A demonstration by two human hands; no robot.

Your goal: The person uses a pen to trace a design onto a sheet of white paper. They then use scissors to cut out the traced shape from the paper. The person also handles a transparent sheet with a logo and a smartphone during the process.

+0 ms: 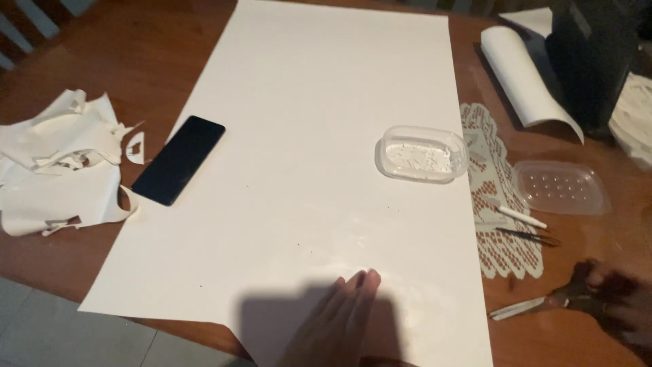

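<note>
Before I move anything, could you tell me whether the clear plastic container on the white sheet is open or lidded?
Open: the clear plastic container shows white bits inside, and its clear lid lies apart on the wooden table.

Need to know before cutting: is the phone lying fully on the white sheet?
No: the phone straddles the left edge of the sheet, its lower left part over the table.

The middle of the white sheet [299, 136] is left open from lower centre to upper centre. The left side is narrowed by a dark phone [178, 160] and paper scraps [58, 163]. At right, passage is blocked by a clear tub [421, 153], a lid [560, 187] and scissors [543, 304].
</note>
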